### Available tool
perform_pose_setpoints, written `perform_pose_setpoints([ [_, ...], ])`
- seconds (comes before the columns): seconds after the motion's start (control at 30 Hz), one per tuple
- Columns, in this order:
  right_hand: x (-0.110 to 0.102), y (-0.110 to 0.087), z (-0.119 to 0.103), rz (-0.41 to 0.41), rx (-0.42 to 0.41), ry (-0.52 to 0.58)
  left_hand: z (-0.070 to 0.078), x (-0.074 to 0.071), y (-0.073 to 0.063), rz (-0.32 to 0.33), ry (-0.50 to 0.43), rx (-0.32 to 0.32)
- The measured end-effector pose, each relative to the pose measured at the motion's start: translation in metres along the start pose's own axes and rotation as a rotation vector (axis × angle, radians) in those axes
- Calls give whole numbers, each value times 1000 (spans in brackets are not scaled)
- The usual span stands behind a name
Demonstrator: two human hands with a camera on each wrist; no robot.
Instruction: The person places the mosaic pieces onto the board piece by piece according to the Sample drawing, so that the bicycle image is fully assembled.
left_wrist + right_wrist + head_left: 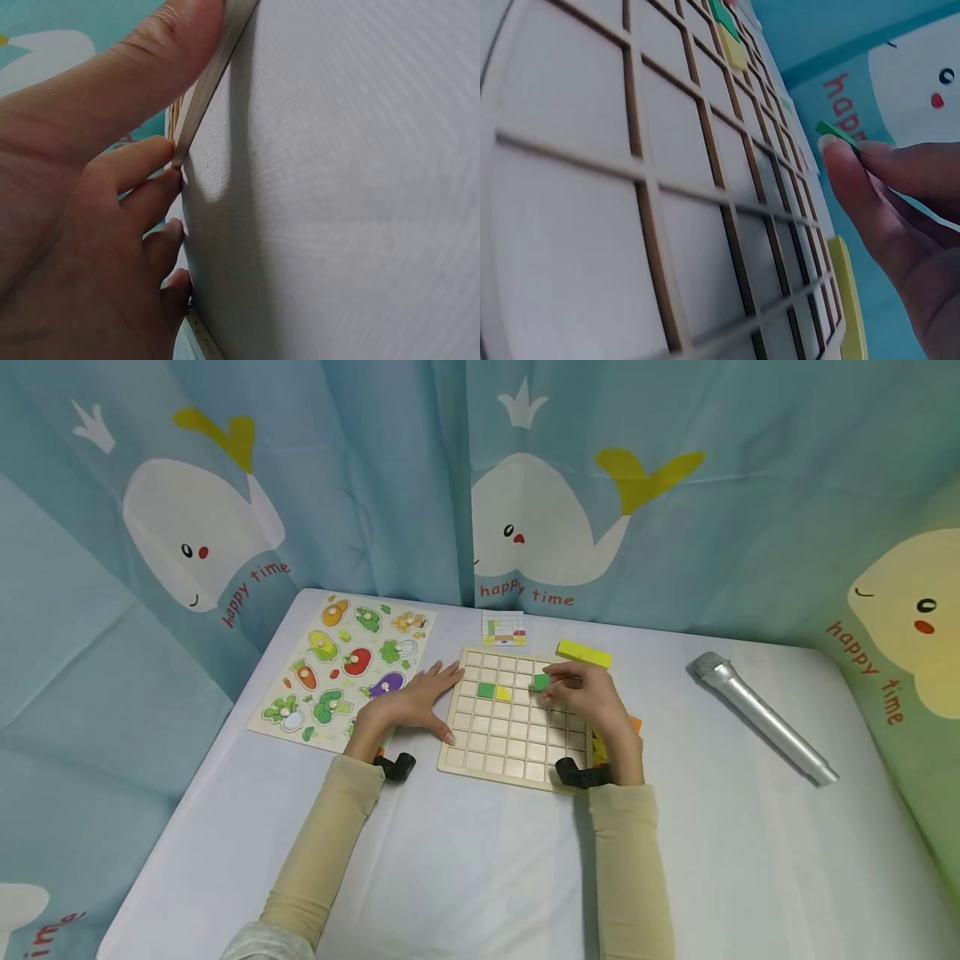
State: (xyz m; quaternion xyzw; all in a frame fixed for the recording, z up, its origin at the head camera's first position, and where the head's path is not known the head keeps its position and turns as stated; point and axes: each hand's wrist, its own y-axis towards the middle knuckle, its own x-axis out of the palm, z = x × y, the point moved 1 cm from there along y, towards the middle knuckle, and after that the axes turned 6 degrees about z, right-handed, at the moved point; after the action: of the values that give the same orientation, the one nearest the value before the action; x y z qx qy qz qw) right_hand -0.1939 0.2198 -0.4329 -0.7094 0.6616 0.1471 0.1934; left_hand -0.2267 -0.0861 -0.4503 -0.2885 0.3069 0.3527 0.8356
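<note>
A wooden grid board (495, 745) lies flat on the table, divided into small square cells. In its upper left part a green square tile (487, 690) sits beside a yellow piece (504, 693). My right hand (592, 695) is over the board's upper right part and pinches a green tile (837, 135) between thumb and fingertips, above the cells in the right wrist view. My left hand (411, 703) rests at the board's left edge, fingers spread, with thumb and fingertips touching the rim (201, 97).
A vegetable puzzle board (300, 643) lies to the left. Behind the grid are a small pattern card (503, 628) and a yellow bar (583, 653). Yellow and orange pieces (598, 748) lie partly hidden by the right wrist. A silver microphone (765, 718) is at right.
</note>
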Motion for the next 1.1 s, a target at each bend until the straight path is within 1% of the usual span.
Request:
perform_pose_setpoints([
  [0.2,12,4,-4,-62,-20,43,1,0,0,-1,-3,-8],
  [0.37,24,5,-5,-82,-41,-1,1,1,-1,-10,-4,-4],
  [0.43,29,5,-6,-96,-34,-22,1,1,-1,-17,-3,-4],
  [0.53,37,5,-9,-126,-28,-18,0,2,-1,-25,1,-4],
  [0.63,45,6,-12,-143,-50,-19,0,1,0,-21,4,0],
  [0.8,54,8,-16,-176,-95,-74,-1,0,0,-23,0,4],
  [0.97,62,9,-18,-167,-115,-137,-1,0,2,-20,9,16],
  [1.1,68,10,-18,-158,-120,-186,-1,0,1,-26,5,10],
])
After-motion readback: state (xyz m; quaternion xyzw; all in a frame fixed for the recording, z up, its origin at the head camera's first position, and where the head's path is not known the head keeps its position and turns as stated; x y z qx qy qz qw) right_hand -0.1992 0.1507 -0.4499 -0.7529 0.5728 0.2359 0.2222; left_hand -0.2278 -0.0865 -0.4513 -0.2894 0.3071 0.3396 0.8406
